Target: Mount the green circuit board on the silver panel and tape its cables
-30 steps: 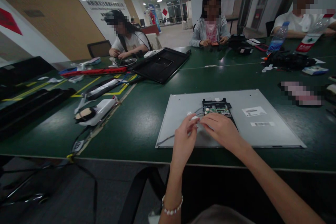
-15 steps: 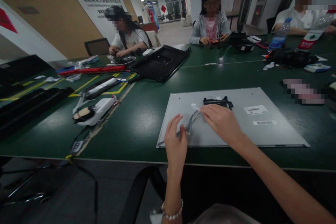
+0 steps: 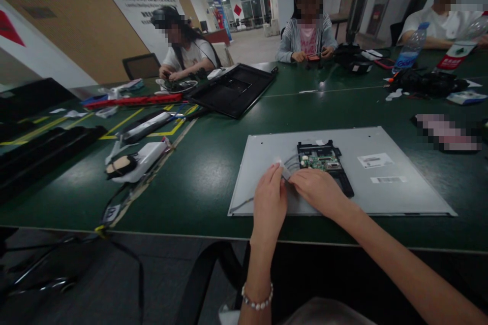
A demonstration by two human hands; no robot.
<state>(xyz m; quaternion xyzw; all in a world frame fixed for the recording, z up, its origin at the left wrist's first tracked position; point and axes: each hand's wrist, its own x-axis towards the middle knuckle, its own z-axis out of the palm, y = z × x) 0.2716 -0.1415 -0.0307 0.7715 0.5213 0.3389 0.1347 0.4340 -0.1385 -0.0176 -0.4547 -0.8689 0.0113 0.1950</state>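
A grey metal panel (image 3: 381, 198) lies flat on the green table in front of me. A small green circuit board (image 3: 320, 161) in a black frame sits near the panel's middle, with thin grey wires (image 3: 292, 161) running left from it. My left hand (image 3: 269, 203) and my right hand (image 3: 318, 192) meet just left of the board. Both pinch the white connector end of the wires (image 3: 281, 168) between their fingertips. A bead bracelet circles my left wrist.
A black monitor shell (image 3: 232, 90) lies farther back. Long black strips (image 3: 41, 150), a white device (image 3: 135, 160) and cables crowd the left side. Three people sit at the far edge. Bottles (image 3: 409, 53) and a black bundle (image 3: 427, 82) stand at the right.
My left hand has moved up and right from the loose wire to join my right hand at the connector. My right hand has drawn back, uncovering the circuit board.
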